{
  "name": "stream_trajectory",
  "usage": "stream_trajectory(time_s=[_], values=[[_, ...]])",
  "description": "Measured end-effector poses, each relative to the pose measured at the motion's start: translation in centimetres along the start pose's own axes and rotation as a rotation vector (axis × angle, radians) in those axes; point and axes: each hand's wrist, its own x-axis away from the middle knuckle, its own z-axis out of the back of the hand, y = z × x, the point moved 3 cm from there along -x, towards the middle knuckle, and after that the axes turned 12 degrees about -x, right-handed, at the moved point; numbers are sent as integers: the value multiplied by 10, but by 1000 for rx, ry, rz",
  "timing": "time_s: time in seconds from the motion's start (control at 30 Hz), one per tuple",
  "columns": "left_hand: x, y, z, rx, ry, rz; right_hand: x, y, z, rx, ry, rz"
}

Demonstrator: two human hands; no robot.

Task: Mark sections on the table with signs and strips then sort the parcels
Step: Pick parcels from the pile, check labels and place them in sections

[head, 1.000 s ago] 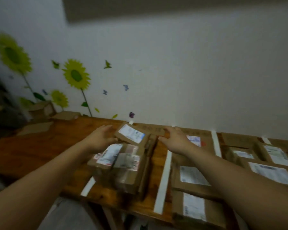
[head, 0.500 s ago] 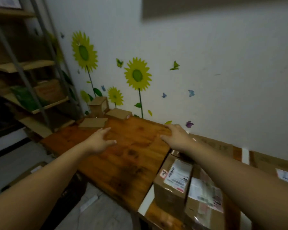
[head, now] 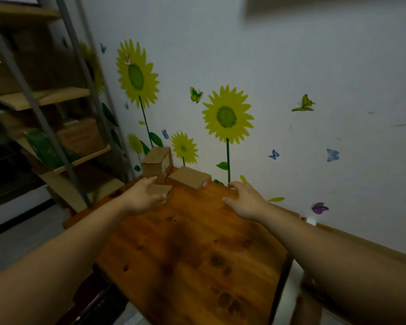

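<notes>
Sunflower stickers [head: 227, 116] and small butterflies [head: 304, 104] are dotting the white wall at the back, and a metal shelf rack [head: 63, 127] is standing off to the left with a carton [head: 80, 137] on one of its boards. Down in front, the wooden desk [head: 192, 254] is running away toward the corner, dark knots showing in its brown top. Three cardboard parcels are sitting bunched at that far corner. A tall box [head: 156, 164] is standing upright against the wall, a flat box [head: 189, 178] is lying just beside it on the right with a red mark on its near end, and a small flat parcel [head: 161, 191] is lying in front of the tall one. The left hand [head: 142, 195] is reaching over that small parcel, fingers straight and spread, gripping nothing; whether it is actually touching the cardboard, I cannot tell. The right hand [head: 244, 199] is hovering low over bare wood just right of the flat box, palm down, fingers loosely spread, holding nothing. Over by the wall, beyond the right forearm, a small white strip end [head: 311, 221] is peeking out, too blurred to read further.
</notes>
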Motion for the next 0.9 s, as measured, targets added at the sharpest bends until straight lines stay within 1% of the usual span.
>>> stream_trajectory(time_s=[0.23,0.37,0.53,0.63,0.77,0.9], values=[[-115,-61,6,-54,-62,-33,-82,-23,-56,-13,21,-84],[-178,-102,14,-28,-127,-93,-131,-45,-95,-38,61,-142],[-248,-153,25,-1,-247,-130,-185,-70,-144,-78,65,-209],[-283,-173,23,51,-300,-114,-214,-75,-165,-90,62,-238],[-324,-194,5,44,-337,-72,-260,-67,-191,-110,45,-287],[-349,-212,-21,41,-405,3,-305,-58,-230,-110,-83,-326]])
